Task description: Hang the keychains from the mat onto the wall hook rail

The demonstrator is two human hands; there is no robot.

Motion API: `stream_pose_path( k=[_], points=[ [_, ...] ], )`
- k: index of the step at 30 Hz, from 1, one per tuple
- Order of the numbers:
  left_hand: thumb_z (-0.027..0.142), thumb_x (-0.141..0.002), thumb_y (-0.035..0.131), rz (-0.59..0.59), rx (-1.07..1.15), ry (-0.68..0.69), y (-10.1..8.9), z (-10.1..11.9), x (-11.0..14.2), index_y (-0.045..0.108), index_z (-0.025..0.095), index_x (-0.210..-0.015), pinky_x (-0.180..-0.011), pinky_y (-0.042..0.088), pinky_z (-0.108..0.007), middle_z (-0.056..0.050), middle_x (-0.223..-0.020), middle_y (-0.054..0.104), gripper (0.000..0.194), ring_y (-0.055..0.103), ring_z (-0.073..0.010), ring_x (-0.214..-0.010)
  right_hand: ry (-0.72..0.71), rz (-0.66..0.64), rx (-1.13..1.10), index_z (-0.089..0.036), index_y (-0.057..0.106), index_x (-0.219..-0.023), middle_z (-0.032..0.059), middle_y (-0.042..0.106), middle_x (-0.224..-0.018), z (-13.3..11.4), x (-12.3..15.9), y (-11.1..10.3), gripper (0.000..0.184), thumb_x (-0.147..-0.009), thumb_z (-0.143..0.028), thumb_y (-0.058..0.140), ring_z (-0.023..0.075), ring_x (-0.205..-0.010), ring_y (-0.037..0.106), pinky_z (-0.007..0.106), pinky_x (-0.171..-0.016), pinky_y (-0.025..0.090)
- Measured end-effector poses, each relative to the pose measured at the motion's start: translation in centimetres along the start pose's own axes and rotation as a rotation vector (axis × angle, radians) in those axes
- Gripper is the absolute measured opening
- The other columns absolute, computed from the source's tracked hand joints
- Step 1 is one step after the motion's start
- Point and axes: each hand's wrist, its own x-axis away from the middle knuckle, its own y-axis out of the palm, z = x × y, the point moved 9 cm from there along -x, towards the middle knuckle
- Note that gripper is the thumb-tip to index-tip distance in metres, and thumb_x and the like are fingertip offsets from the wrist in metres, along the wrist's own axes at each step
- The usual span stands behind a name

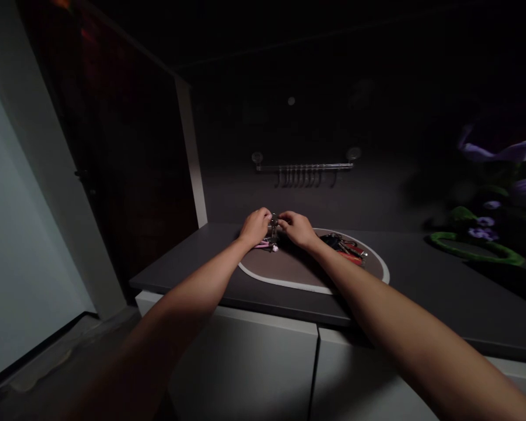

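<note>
metal piece (273,224) pinched between fingertips of left hand (255,227) and right hand (296,229), raised just above oval mat (284,285), both hands closing on it for firm grip; pink cord (263,246) below; key bunch (342,245) set apart on mat, mat keeping all together on dark surface (193,257).

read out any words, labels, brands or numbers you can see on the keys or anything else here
No word, label, brand, number or sign can be read. The small metal keys between the left hand and right hand, and the bunch of keys on the oval mat, are too small and dim to show any markings. The hook rail shows no readable text.
</note>
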Motion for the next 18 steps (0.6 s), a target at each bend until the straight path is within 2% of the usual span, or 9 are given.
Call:
stream_pose_path(
  k=[5, 13, 18],
  points=[
    [0.022, -0.085, 0.036, 0.027, 0.024, 0.0, -0.2, 0.1, 0.0, 0.054, 0.017, -0.088, -0.076, 0.039, -0.025, -0.005, -0.087, 0.06, 0.019, 0.053, -0.0146, -0.084, -0.018, 0.019, -0.144, -0.016, 0.064, -0.088, 0.0047, 0.066, -0.087, 0.1, -0.2, 0.0, 0.018, -0.077, -0.023, 0.051, 0.0131, -0.082, 0.058, 0.024, -0.078, 0.04],
    [0.021, -0.084, 0.037, 0.067, 0.093, 0.015, -0.5, 0.3, 0.0, 0.054, 0.016, -0.087, -0.076, 0.039, -0.025, -0.005, -0.086, 0.06, 0.018, 0.053, -0.0142, -0.083, 0.03, -0.017, -0.576, -0.013, 0.056, -0.075, -0.0005, 0.057, -0.067, 1.3, -0.6, 1.1, 0.022, -0.071, -0.035, 0.053, 0.0083, -0.06, 0.049, 0.022, -0.062, 0.04],
    [0.02, -0.084, 0.036, 0.085, 0.152, 0.016, -0.7, 0.8, 0.0, 0.053, 0.016, -0.084, -0.074, 0.04, -0.025, -0.004, -0.083, 0.06, 0.018, 0.054, -0.0137, -0.08, -0.014, -0.012, -0.611, -0.014, 0.054, -0.074, -0.0017, 0.054, -0.066, 1.0, -0.6, 0.8, 0.026, -0.068, -0.039, 0.055, 0.0079, -0.058, 0.046, 0.022, -0.06, 0.039]
  ],
)
